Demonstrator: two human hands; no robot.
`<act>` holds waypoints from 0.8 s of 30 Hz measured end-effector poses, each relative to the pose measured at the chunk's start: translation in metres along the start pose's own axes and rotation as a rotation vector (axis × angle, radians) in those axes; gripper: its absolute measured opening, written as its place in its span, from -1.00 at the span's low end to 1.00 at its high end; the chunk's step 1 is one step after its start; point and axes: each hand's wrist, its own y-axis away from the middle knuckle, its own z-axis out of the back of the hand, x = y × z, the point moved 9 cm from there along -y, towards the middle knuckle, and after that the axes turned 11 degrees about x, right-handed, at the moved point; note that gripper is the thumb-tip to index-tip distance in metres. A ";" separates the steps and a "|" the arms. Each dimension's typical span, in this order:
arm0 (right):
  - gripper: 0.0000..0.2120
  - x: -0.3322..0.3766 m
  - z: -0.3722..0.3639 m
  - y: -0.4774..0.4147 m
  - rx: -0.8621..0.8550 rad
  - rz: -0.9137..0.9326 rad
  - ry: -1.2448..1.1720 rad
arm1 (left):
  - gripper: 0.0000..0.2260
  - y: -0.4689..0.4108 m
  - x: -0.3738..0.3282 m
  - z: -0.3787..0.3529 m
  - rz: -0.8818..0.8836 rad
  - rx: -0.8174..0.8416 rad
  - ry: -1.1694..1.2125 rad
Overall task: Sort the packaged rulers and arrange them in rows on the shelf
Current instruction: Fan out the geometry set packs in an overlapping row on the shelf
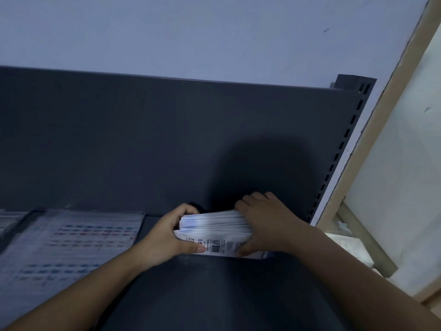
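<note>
Head view: both hands hold one stack of packaged rulers [214, 226] that stands on its edge on the dark shelf [214, 297], close to the back panel [143, 139] and toward the right end. The left hand [167, 235] is curled around the left end of the stack, with the thumb pressed on the front label near the barcode. The right hand [265, 223] grips the right end, fingers over the top and thumb low at the front. To the left, well apart from the stack, flat packs [71, 247] lie on the shelf; they are blurred, so I cannot tell their kind for sure.

I judge that the step in hand is squaring the stack and setting it in its place in the row. The next move probably calls for both hands to press the ends even and line the stack up with the flat packs. The grip should loosen slowly, because thin packs on edge may fan out or fall over.
</note>
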 end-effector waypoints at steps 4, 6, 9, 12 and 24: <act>-0.50 0.010 -0.011 -0.003 0.098 -0.002 -0.194 | -0.54 -0.001 -0.011 0.005 0.058 0.155 -0.187; -0.53 0.015 -0.009 0.002 0.003 0.003 -0.132 | -0.55 0.000 -0.024 0.003 0.063 0.235 -0.391; -0.51 0.027 -0.009 0.009 -0.171 0.029 -0.018 | -0.40 -0.005 -0.045 -0.020 0.053 0.263 -1.183; -0.43 0.035 -0.013 0.015 -0.311 0.048 0.084 | -0.29 -0.013 -0.047 -0.043 0.078 0.222 -1.544; -0.37 0.010 -0.030 0.019 -0.452 -0.038 0.056 | -0.30 -0.014 -0.035 -0.057 -0.133 0.016 -1.521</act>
